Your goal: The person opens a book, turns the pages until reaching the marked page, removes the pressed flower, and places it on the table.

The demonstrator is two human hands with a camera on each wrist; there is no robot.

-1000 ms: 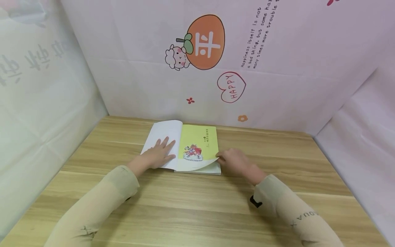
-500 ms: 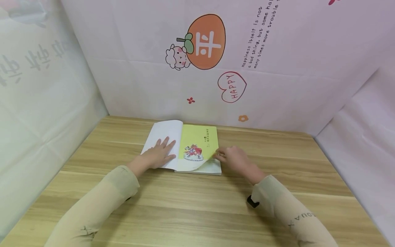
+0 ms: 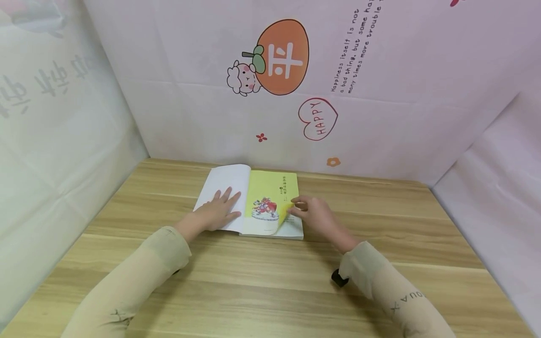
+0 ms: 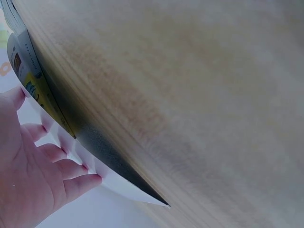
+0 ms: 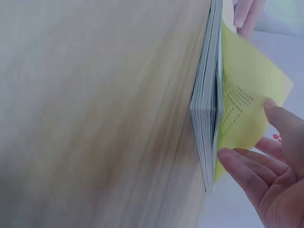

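Since the earlier frames, curling the near outer corner of the yellow page point(image 3: 266, 183) farther up and back toward the fold, baring more of the pale page point(image 3: 293, 229) beneath, and shifting the right hand point(image 3: 316, 214) slightly left and away from the body. Keeping the left hand point(image 3: 214, 213) in the same spot, spreading its fingers apart and resting flat on the white page point(image 3: 226, 178). Clamping the yellow page lightly between right thumb and fingers. Counting two hands, two sleeves point(image 3: 139, 267), one book point(image 3: 249, 199), one table point(image 3: 253, 286) and one large orange fruit drawing point(image 3: 281, 58) on the wall cloth point(image 3: 181, 122). As for the book, lying open on the table, near its far edge, pointing top-first toward the cloth with upright title characters, and running lengthwise away from the person along the fold.
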